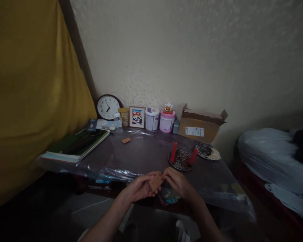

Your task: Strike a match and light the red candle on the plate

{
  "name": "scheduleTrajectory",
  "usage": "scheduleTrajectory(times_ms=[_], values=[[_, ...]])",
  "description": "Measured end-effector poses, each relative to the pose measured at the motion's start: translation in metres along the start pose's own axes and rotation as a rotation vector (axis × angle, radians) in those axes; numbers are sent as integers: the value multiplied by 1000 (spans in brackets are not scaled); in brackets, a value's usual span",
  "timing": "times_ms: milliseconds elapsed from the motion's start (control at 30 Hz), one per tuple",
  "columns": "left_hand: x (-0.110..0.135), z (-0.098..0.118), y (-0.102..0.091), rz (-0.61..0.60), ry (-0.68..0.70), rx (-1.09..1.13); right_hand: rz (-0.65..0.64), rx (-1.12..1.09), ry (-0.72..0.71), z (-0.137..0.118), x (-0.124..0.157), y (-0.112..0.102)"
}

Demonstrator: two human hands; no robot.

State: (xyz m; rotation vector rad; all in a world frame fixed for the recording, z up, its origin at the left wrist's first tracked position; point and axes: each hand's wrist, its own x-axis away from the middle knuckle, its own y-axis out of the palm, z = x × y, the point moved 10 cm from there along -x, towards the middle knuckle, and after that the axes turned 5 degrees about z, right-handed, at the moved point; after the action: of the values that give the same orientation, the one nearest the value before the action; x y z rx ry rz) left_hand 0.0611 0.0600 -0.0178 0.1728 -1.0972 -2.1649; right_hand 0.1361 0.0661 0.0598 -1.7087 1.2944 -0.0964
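A small brown block (pixel 156 182) is held just over the near edge of the surface (pixel 146 153), approx. mid-frame. It is gripped from 9 o'clock by the left hand (pixel 138 189), fingers closed round it. Its top corner is pinched from 3 o'clock by the right hand (pixel 178 183). Near the block at 1 o'clock, a plate (pixel 179 164) w/ two red candles (pixel 174 151) is seen. A second brown piece (pixel 126 140) lies well apart at 11 o'clock. Along the wall at 12 o'clock, tins (pixel 152 118) and a clock (pixel 108 107) are ranged.
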Motion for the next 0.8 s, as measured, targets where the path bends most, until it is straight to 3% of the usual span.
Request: scheduleTrajectory(times_ms=[400, 600, 800], values=[[3, 9, 5, -17, 50, -24, 159, -9, -26, 10, 1, -30], [2, 18, 11, -46, 147, 19, 354, -87, 175, 27, 4, -40], [2, 28, 7, 6, 237, 81, 397, -252, 274, 26, 4, -27]])
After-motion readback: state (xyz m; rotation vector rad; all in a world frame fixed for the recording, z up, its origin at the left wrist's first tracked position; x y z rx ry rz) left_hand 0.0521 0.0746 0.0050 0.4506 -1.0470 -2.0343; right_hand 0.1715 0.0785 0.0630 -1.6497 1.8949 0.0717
